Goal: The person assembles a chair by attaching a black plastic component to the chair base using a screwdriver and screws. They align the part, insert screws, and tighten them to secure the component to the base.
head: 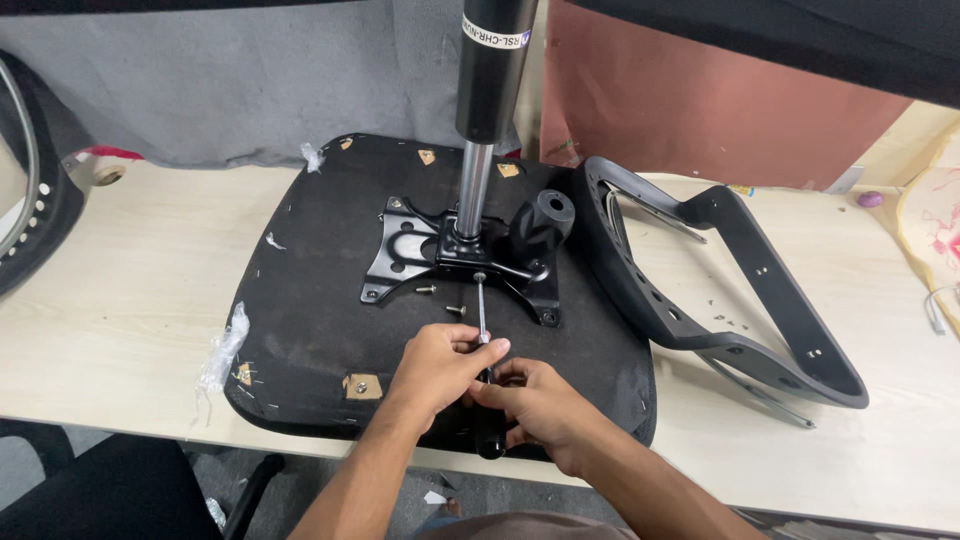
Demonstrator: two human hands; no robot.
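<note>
Both hands, left (437, 362) and right (535, 405), closed round a screwdriver (484, 375) tipped at the plate's (415, 245) near edge on the upturned seat (310, 320), two screws (440, 299) loose beside the plate, so fixing seemingly part-done.

Under my fingers lies the black seat cushion (300, 330), dotted with small tan cardboard squares. Just ahead of my fingertips sits a black metal plate (415, 250) carrying a silver-and-black gas cylinder (478, 150). The screwdriver (484, 380) between my hands has a black handle and steel shaft. The table (130, 300) is pale wood grain.
</note>
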